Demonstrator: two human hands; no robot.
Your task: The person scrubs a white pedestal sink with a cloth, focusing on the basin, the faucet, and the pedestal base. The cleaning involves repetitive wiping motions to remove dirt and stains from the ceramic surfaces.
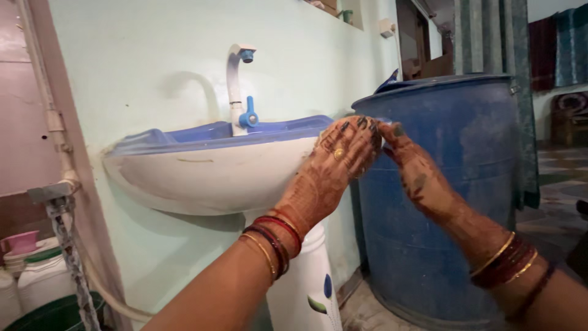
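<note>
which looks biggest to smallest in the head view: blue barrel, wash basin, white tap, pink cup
1. blue barrel
2. wash basin
3. white tap
4. pink cup, partly cut off at the frame edge, so its rank is unsure.

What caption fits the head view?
Both hands, left and right, meet at the right rim of a basin beside a blue drum.

The sink (202, 175) is white with a blue rim, its tap (236, 86) white with blue handle. The barrel (453, 184) at right is dusty blue. Both hands (left hand (334, 168), right hand (419, 175)) carry dark henna patterns, with red and gold bangles (275, 242).
</note>
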